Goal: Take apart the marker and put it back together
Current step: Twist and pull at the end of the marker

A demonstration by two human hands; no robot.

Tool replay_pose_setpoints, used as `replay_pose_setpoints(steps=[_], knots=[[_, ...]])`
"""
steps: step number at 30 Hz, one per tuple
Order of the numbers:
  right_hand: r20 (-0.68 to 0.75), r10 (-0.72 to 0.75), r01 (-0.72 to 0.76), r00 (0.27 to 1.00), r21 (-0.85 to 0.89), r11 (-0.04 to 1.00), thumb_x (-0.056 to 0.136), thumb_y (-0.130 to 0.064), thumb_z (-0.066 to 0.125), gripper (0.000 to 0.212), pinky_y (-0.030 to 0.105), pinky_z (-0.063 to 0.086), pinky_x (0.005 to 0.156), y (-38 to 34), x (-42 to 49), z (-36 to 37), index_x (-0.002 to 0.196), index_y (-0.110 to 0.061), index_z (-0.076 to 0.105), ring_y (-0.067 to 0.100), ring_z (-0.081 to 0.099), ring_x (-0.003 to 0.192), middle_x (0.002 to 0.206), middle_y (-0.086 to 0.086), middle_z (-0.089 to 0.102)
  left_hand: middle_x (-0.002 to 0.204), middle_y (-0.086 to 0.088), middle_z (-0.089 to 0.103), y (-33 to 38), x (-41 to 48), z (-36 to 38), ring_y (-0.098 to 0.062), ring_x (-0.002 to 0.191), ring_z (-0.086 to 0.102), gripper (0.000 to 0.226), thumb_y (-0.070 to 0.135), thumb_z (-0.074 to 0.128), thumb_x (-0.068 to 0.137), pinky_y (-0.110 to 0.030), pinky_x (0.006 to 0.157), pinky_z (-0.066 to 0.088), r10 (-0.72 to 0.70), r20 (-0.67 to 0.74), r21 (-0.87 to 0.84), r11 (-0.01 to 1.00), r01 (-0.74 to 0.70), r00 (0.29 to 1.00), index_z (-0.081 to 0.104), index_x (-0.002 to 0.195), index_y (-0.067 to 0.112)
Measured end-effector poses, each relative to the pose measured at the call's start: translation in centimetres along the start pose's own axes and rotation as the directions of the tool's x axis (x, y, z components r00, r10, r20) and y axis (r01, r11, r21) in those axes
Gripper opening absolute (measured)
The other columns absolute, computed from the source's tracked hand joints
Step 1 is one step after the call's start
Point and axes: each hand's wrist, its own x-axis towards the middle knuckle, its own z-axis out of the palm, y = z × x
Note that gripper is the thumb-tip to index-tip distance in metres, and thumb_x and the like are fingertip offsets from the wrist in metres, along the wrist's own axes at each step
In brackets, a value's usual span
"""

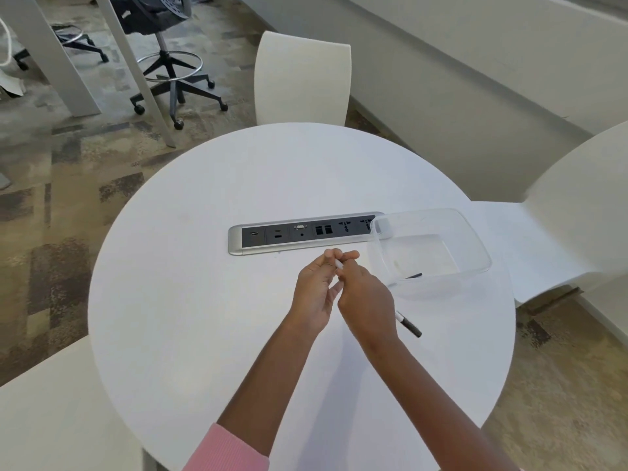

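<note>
Head view: left hand [314, 287] and right hand [365, 297] together above round white table [204, 300], fingertips meeting. Both pinching a small white marker piece [339, 264], only a short bit visible between the fingers; can't tell which part of the marker. Left thumb and forefinger closed on it from the left, right fingers curled around it from the right. Other left fingers loosely spread.

Just right of the right wrist, lying flat on the table: black marker part [408, 323] with a pale end toward the wrist, angled away to the lower right. Not touched by either hand.

Beyond and right of the right hand: clear plastic container [475, 239], open top, near the table edge. Inside it, a small dark stick-like piece [414, 276] at the near wall and a small pale piece [397, 264] on the floor of it; too small to identify.

Just past the fingertips: recessed power/data strip [299, 232] in the tabletop, right end running under the container corner.

Pink sleeve [231, 450] on left forearm, right forearm bare. White chairs [302, 79] around the table.
</note>
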Motion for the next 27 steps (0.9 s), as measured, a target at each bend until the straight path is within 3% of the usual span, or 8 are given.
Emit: replay_pose_setpoints(steps=[2,5,7,10,14,20,25,27], knots=[[0.113,0.057,-0.087,0.992,0.284,0.955,0.095,-0.019,0.034,0.023,0.023,0.036,0.056,0.2,0.2,-0.4,0.103,-0.018,0.056,0.019,0.055,0.066,0.076,0.002,0.063,0.09,0.002,0.073,0.0,-0.3,-0.5,-0.002,0.063,0.062,0.026,0.026,0.041,0.094,-0.026,0.073,0.046,0.011,0.059,-0.004,1.0,-0.011,0.998,0.063,0.087,0.016],[0.335,0.155,-0.357,0.929,0.707,0.61,0.096,-0.018,0.04,0.025,0.026,0.047,0.065,0.6,0.7,-1.4,0.081,-0.008,0.058,0.016,0.055,0.065,0.07,0.005,0.057,0.103,-0.003,0.07,0.0,-0.7,-1.5,-0.015,0.08,0.063,0.039,0.038,0.043,0.086,-0.033,0.075,0.049,-0.033,0.138,-0.029,0.999,0.037,0.99,0.055,0.115,0.014],[0.389,0.135,-0.409,0.911,0.811,0.418,0.094,-0.02,0.046,0.022,0.04,0.05,0.074,0.7,0.7,-2.0,0.087,-0.006,0.061,0.023,0.058,0.074,0.079,0.014,0.059,0.107,0.0,0.066,-0.3,-1.1,-2.2,-0.017,0.091,0.062,0.042,0.038,0.041,0.09,-0.033,0.085,0.049,-0.083,0.203,0.104,0.993,0.063,0.976,0.049,0.125,0.017],[0.383,0.151,-0.411,0.911,0.871,0.27,0.089,-0.02,0.055,0.012,0.034,0.05,0.065,0.7,0.7,-2.3,0.081,-0.015,0.063,0.016,0.061,0.063,0.072,0.005,0.06,0.099,0.002,0.067,-0.7,-1.8,-2.7,-0.015,0.086,0.068,0.035,0.027,0.05,0.091,-0.022,0.076,0.053,-0.12,0.257,0.372,0.928,0.017,0.959,0.047,0.125,0.022],[0.264,0.229,-0.34,0.937,0.84,0.423,0.089,-0.021,0.055,0.017,0.03,0.051,0.077,1.3,1.1,-2.2,0.076,-0.016,0.064,0.018,0.06,0.073,0.075,0.004,0.062,0.081,0.0,0.069,-0.1,-1.5,-3.3,-0.013,0.059,0.059,0.028,0.009,0.05,0.092,-0.019,0.056,0.044,0.095,0.236,0.704,0.669,-0.238,0.967,0.053,0.117,0.022],[0.263,0.205,-0.326,0.943,0.599,0.731,0.092,-0.032,0.048,0.033,0.018,0.04,0.05,2.5,2.4,-4.1,0.063,-0.018,0.057,0.008,0.053,0.05,0.054,-0.002,0.053,0.081,0.009,0.065,2.0,-0.9,-4.4,0.005,0.056,0.05,0.04,0.008,0.045,0.092,-0.008,0.054,0.035,0.196,0.281,0.914,0.243,-0.324,0.939,0.055,0.123,0.032],[0.583,0.109,-0.51,0.805,0.586,0.63,0.094,-0.031,0.043,0.036,0.015,0.039,0.045,2.8,3.6,-5.7,0.062,-0.017,0.048,0.006,0.046,0.042,0.055,-0.003,0.047,0.096,0.005,0.067,3.4,-1.3,-3.6,-0.015,0.087,0.06,0.036,0.017,0.051,0.091,-0.021,0.066,0.037,0.335,0.352,0.926,0.007,-0.376,0.874,0.055,0.124,0.03],[0.678,0.026,-0.535,0.735,0.556,0.636,0.095,-0.027,0.043,0.034,0.014,0.041,0.045,2.9,3.9,-6.2,0.064,-0.016,0.052,0.007,0.049,0.046,0.057,-0.002,0.049,0.099,-0.001,0.07,3.7,-1.7,-3.0,-0.024,0.085,0.064,0.032,0.021,0.056,0.089,-0.03,0.069,0.045,0.39,0.453,0.889,-0.13,-0.439,0.802,0.059,0.121,0.024]])
